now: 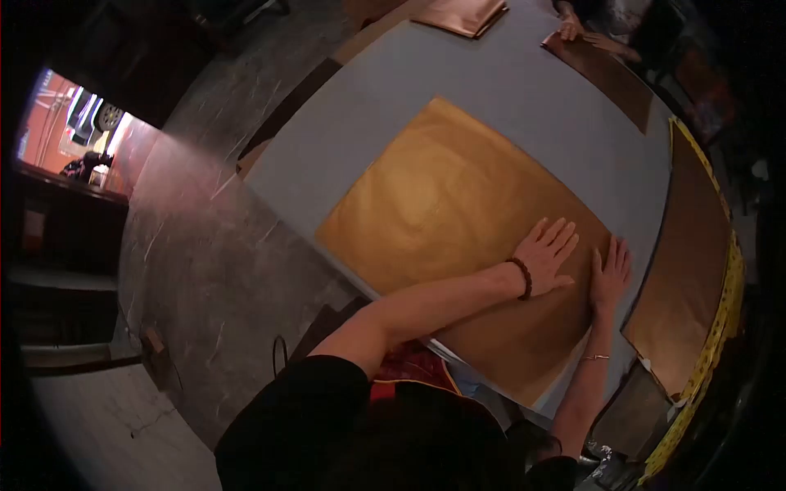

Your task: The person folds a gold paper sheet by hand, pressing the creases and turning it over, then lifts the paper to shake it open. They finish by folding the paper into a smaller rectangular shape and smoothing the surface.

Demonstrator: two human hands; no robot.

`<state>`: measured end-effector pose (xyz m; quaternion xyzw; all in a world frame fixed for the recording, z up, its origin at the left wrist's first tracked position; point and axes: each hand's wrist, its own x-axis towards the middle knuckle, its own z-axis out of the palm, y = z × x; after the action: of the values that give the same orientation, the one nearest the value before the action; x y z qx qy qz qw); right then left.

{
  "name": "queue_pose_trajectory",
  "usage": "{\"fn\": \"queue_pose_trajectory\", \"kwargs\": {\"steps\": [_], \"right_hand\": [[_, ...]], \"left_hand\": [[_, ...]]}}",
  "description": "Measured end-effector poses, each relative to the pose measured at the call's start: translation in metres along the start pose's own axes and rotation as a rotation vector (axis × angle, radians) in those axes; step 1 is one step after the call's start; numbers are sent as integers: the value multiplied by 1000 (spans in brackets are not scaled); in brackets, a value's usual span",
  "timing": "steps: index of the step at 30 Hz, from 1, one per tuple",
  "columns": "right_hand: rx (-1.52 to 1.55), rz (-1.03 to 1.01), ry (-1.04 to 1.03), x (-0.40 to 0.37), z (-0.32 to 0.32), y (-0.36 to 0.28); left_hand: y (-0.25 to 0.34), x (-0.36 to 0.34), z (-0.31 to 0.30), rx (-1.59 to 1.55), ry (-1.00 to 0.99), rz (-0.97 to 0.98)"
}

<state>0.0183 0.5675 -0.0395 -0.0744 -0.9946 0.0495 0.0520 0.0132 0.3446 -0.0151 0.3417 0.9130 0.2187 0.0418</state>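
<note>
the golden-brown sheet (467,233) lies flat on the grey worktop (327,135). the left hand (547,255) rests on it, and the right hand (610,278) lies at its edge (each grip is wide, with the fingers extended). beyond, a co-worker's hands (571,27) touch a dark brown sheet (610,79).

On the table (540,90), a sheet (426,196) lies near, a pile (458,16) far behind it, a strip (614,78) far right.
</note>
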Motion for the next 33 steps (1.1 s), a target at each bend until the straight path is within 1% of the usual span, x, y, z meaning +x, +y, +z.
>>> {"fn": "queue_pose_trajectory", "kwargs": {"steps": [1,3,5,6,7,10,11,12,14,15,17,19,21,24,26,28,29,31,32,33], "right_hand": [[52,23,9,-1,-1,-1],[11,1,-19,0,-3,-2],[53,32,-2,-1,-4,-6],[60,15,-14,0,0,-4],[25,21,1,2,4,1],[-4,7,8,3,7,7],[0,-5,13,4,6,9],[0,-9,11,4,7,10],[-4,7,11,5,9,11],[-8,3,10,4,7,8],[40,18,0,2,1,2],[6,4,7,5,6,7],[-27,-5,15,7,9,11],[4,-9,7,8,10,14],[-13,-17,31,9,14,16],[27,-8,35,9,10,12],[64,-1,33,7,8,10],[123,12,61,5,4,7],[180,21,89,5,3,5],[180,19,90,9,8,13]], "left_hand": [[-10,-10,1,-3,4,-31],[-43,-33,-6,103,71,-132],[-87,-72,-36,177,162,-329],[-111,-95,-45,223,216,-423],[-136,-121,-57,271,267,-543],[-195,-194,-85,359,336,-759],[-205,-209,-89,388,370,-833],[-201,-213,-89,388,370,-837],[-179,-218,-99,438,454,-854],[-136,-212,-109,670,127,-656],[-100,-200,-60,196,409,-362],[-56,-202,-39,95,247,-18],[-64,-211,-28,148,186,20],[-101,-237,-60,308,215,-293],[-138,-266,-76,456,321,-491],[-167,-292,-100,270,477,-671],[-180,-303,-108,272,476,-667],[-194,-316,-120,-110,699,-756],[-199,-318,-120,-109,700,-757],[-196,-316,-125,-177,634,-728]]}}
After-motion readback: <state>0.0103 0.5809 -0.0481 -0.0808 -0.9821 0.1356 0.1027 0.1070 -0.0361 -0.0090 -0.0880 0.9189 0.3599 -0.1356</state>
